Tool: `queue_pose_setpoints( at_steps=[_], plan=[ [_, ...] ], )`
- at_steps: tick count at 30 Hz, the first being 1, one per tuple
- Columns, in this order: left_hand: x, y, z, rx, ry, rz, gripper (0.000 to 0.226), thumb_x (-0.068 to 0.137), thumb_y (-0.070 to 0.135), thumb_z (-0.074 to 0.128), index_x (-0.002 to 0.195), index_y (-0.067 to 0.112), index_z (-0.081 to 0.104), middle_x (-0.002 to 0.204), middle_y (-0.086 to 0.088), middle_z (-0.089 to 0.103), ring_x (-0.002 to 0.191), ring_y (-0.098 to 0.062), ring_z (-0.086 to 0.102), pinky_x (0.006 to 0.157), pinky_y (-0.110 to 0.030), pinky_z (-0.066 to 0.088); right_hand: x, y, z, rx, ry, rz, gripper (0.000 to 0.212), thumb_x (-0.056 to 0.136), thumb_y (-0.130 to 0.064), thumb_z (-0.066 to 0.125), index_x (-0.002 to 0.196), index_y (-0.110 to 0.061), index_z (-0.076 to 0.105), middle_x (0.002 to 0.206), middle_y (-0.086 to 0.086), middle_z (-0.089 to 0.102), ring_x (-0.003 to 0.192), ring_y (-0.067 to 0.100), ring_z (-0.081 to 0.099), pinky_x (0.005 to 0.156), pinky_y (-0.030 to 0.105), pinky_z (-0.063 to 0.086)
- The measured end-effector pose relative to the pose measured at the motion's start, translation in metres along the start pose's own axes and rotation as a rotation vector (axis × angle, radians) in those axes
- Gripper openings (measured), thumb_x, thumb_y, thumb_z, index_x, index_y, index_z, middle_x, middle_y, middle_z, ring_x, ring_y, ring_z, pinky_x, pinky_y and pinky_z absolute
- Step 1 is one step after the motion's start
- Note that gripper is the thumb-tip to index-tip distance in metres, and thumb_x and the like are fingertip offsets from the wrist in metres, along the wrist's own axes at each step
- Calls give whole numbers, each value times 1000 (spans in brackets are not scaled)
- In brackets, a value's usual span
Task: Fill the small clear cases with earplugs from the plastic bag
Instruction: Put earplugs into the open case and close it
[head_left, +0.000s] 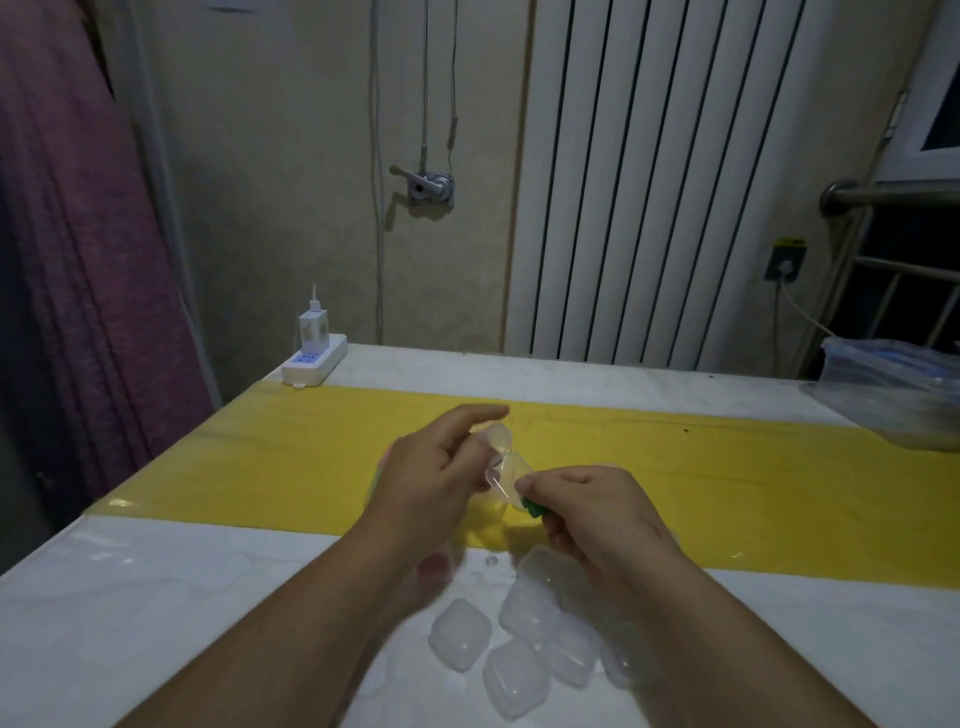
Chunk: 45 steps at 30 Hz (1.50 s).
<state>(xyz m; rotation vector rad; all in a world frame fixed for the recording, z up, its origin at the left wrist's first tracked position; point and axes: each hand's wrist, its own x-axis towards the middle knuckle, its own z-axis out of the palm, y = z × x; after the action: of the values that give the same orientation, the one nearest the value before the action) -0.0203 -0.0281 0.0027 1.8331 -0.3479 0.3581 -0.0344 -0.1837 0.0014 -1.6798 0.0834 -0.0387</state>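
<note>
The left hand (431, 470) grips a small open clear case (503, 464), its lower fingers curled round the shell while the forefinger sticks out straight above it. The case's two halves stand hinged apart, facing the other hand. The right hand (597, 512) pinches a green earplug (533, 507) between thumb and forefinger, right at the edge of the case's lower half (whether it is inside yet cannot be told). Both hands are held above a yellow strip (727, 493) that runs across the white tabletop (156, 597). Just beneath the wrists, nearer the person, lies a cluster of shut clear cases (519, 642), touching and overlapping one another; some are hidden under the right forearm. Far out beyond the right hand, at the tabletop's edge, sits a clear plastic bag (893, 395), its contents too blurred to make out. Beyond the left hand, at the far corner, a white power strip (314, 364) carries a plugged-in charger (311, 330). Behind stands a white ribbed radiator (649, 182), and a purple curtain (67, 260) hangs off to the left.
</note>
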Motion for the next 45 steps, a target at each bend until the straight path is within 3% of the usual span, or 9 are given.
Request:
queue_pose_setpoints(
  at_steps=[3, 9, 13, 19, 25, 33, 37, 41, 45],
  plan=[
    [0, 4, -3, -200, 5, -83, 43, 97, 0, 40, 109, 30, 68, 75, -10, 69, 62, -18, 66, 55, -23, 52, 0, -1, -5, -9, -3, 4, 20, 82, -14, 73, 74, 4, 73, 50, 4, 46, 43, 15, 36, 44, 22, 31],
    [-2, 8, -10, -197, -104, -147, 41, 87, -16, 44, 101, 14, 69, 102, -10, 64, 62, -13, 68, 61, -22, 56, 1, -3, -11, 116, -43, -3, 8, 85, -10, 72, 85, -3, 77, 63, 5, 63, 52, 11, 53, 51, 20, 46],
    [-3, 0, -8, 33, -123, -111, 31, 69, 15, 76, 93, 34, 73, 93, 14, 72, 77, -5, 69, 85, -32, 54, 0, -3, -9, 140, -22, -26, 5, 85, -7, 71, 85, -4, 75, 68, 8, 66, 56, 11, 58, 52, 21, 49],
    [1, -1, -6, 152, -48, -88, 37, 69, 10, 81, 90, 38, 69, 89, 13, 71, 77, -4, 64, 79, -24, 53, 0, -8, -15, -12, 176, -307, 11, 83, -9, 74, 83, -20, 75, 70, 0, 74, 58, 9, 65, 62, 26, 58],
    [-2, 3, -2, 175, -98, -106, 44, 56, 38, 72, 95, 56, 61, 89, 31, 66, 77, 8, 64, 98, -48, 46, -4, -5, 1, -184, 101, -392, 32, 86, -3, 68, 81, -35, 69, 73, -4, 74, 64, 8, 68, 64, 21, 54],
    [0, 0, -1, 70, -83, -126, 44, 48, 42, 76, 90, 52, 68, 87, 26, 68, 81, 0, 67, 98, -50, 47, -3, -3, 3, -496, 184, -526, 16, 83, -16, 73, 79, -31, 71, 64, -32, 59, 66, -11, 52, 58, 6, 36],
    [2, -4, -2, -19, -51, -165, 40, 51, 27, 81, 89, 38, 74, 85, 14, 72, 79, -11, 70, 89, -44, 55, 3, 1, 3, -632, 266, -583, 7, 85, -26, 71, 89, -29, 75, 87, -17, 52, 80, -2, 51, 63, 5, 33],
    [3, -6, -2, -17, -60, -174, 38, 59, 15, 86, 89, 36, 75, 85, 15, 72, 81, -9, 70, 89, -42, 56, 5, 2, 4, -722, 253, -553, 15, 88, -36, 66, 94, -27, 77, 88, -13, 51, 81, 3, 50, 62, 8, 32],
    [1, -5, -1, -1, -73, -170, 42, 53, 26, 81, 90, 43, 72, 87, 19, 70, 82, -7, 69, 93, -45, 54, 4, 3, 7, -479, 271, -428, 9, 84, -34, 72, 88, -32, 64, 90, -14, 62, 74, 0, 53, 63, 12, 38]
  ],
)
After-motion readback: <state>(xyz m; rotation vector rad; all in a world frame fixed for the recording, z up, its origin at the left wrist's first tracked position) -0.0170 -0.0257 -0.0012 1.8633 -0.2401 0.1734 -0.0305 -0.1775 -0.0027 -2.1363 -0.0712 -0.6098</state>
